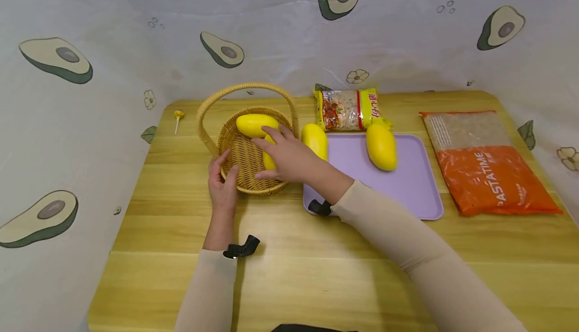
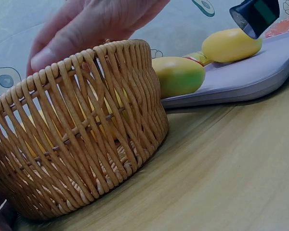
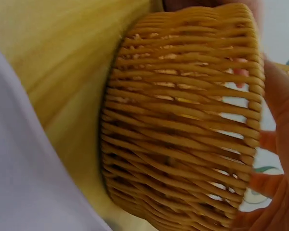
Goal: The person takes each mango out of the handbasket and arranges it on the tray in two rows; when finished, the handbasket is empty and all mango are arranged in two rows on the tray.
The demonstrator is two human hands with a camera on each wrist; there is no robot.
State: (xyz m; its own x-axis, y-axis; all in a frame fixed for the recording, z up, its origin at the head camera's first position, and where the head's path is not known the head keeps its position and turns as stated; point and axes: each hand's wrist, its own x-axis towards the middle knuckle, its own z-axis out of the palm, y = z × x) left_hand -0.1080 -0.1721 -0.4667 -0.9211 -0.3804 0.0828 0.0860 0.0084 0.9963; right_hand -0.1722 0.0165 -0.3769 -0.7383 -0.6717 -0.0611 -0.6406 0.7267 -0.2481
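Mangoes: the step in hand seems to be moving the yellow mangoes from the purple tray point(image 1: 420, 191) into the woven basket point(image 1: 246, 171).
Left hand: the left hand point(image 1: 222, 183) is at the near rim of the basket, thumb inside and fingers outside; its grip is closed on the rim and steadies the basket.
Right hand: the right hand point(image 1: 285, 158) lies over the basket, fingers curled around a second mango point(image 1: 269, 160) of which only a small yellow part shows under the palm; the grip is grasping this fruit.
First mango: a first mango point(image 1: 256, 125) already lies in the far part of the basket.
Next move, as I judge: to lower the held fruit beside the first one and release it, then go to the tray for the next; the handle point(image 1: 246, 90) must be avoided.
Count on the tray: two mangoes, one at the left edge point(image 1: 315, 141) just beside the basket, one further right point(image 1: 381, 146).
Count of mangoes: four in total.
Count of bags: two, a noodle packet point(image 1: 348, 109) behind the tray and an orange pasta bag point(image 1: 486, 163) to the right.
Far corner: one small lollipop point(image 1: 178, 116) on the counter point(image 1: 316, 276).
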